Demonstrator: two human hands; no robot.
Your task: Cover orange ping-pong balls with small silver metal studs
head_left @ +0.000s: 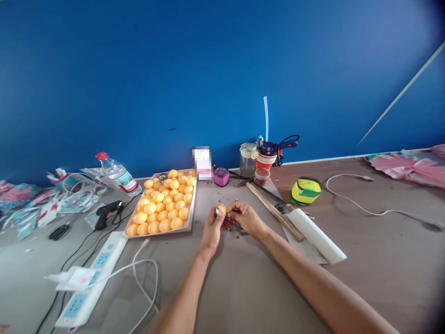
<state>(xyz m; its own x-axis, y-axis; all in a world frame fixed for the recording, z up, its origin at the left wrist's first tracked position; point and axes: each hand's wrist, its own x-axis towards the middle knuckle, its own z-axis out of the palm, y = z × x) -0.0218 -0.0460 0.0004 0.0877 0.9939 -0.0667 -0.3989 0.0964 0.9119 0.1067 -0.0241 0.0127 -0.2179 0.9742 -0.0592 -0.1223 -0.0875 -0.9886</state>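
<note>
My left hand (211, 232) is closed around a yellow-orange ball (223, 208), like a ping-pong ball, with a shiny silver patch on its left side. Against the right side of that ball, my right hand (249, 221) has its fingers pinched together. Whatever is between those fingertips is too small to make out. Small dark and shiny bits (239, 232) lie on the table just below my hands. To the left, a shallow box (193, 208) holds many similar balls (163, 215) in rows.
A power strip (99, 273), white cable (156, 273), glue gun (106, 214) and water bottle (120, 174) are at left. Behind my hands stand a purple container (221, 176), clear jar (247, 162) and tool cup (266, 161). Wooden sticks (274, 211), white roll (316, 235) and yellow-green object (306, 190) lie right.
</note>
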